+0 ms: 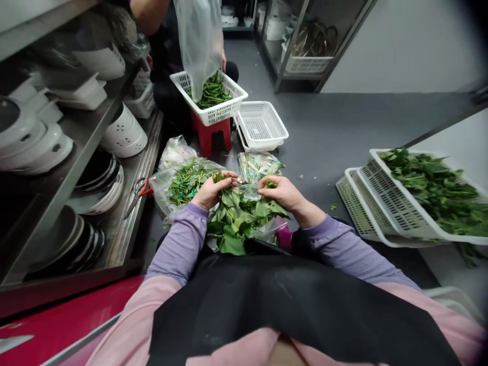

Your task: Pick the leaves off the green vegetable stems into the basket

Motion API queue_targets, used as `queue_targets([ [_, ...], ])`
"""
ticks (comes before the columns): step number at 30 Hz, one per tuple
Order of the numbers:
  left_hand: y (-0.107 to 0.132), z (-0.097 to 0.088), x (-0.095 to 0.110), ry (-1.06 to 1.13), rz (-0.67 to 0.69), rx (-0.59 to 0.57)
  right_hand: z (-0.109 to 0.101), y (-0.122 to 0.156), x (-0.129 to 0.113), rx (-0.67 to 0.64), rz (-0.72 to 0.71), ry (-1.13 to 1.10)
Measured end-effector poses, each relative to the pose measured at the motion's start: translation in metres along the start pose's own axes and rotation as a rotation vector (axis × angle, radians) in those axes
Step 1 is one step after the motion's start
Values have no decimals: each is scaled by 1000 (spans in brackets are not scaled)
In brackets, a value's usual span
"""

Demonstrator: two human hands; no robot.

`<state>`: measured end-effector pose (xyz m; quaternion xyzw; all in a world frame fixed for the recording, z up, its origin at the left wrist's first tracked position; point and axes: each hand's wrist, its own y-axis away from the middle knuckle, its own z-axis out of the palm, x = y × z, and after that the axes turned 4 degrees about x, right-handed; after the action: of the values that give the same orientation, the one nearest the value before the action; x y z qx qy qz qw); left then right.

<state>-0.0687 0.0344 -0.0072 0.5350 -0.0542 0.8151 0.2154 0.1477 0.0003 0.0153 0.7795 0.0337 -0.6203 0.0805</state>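
Note:
My left hand (213,191) is closed around the stems of a bunch of leafy greens (235,226) in front of my apron. Thumb and fingers of my right hand (285,194) pinch together on a few leafy green sprigs at the right of the bunch. Broad leaves hang down between both hands. Beyond my left hand, an open clear plastic bag (158,185) holds thin green stems (185,182). Another clear bag of greens (260,165) lies just past my hands.
A white basket of green peppers (209,121) rests on a red stool (205,136), beside a seated person holding a plastic bag (196,35). White baskets (263,145) stand nearby. At right, a tilted basket (406,208) holds greens. Scissors (133,201) lie on the left shelf edge.

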Motion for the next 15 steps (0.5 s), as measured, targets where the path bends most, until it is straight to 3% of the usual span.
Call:
queue_targets([
  [2, 1, 8, -5, 74, -12, -36, 11, -3, -7, -38, -49, 85],
  [7, 0, 20, -18, 153, -11, -54, 38, -13, -4, 21, -136, 91],
  [12, 0, 21, -20, 122, -36, -84, 43, -16, 1, 11, -23, 168],
  [15, -1, 18, -20, 114, -69, -56, 40, -13, 2, 60, 24, 86],
])
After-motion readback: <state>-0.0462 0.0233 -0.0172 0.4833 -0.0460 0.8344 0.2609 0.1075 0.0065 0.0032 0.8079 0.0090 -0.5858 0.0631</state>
